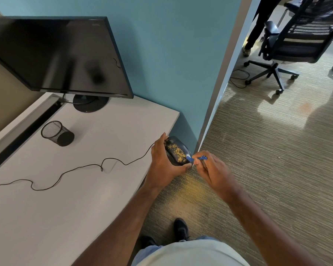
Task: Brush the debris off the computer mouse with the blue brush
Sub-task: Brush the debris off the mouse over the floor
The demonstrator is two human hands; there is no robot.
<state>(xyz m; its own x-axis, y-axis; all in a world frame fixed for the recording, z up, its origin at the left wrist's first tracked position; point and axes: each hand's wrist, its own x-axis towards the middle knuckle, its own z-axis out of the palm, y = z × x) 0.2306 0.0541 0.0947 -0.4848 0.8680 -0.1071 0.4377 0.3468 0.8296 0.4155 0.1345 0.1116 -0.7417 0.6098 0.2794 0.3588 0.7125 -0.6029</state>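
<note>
Fingers of the right hand [212, 170] pinch the blue brush [195, 158] by its thin handle, its pale bristle end touching the near end of the computer mouse [176, 151]. The left hand [164, 160] wraps round the mouse from the counter side and holds it in the air just past the edge of the counter [85, 169], over the carpet. Yellowish debris [176, 152] covers much of the mouse's top; a yellow dusting lies on the carpet [190, 191] below the hands. The mouse's cable [65, 172] trails back across the counter. By my reading the brushing step is under way and far from done, since most of the grains sit in place. The next move calls for short strokes along the shell, away from the holding hand, so the debris drops clear of the counter.
</note>
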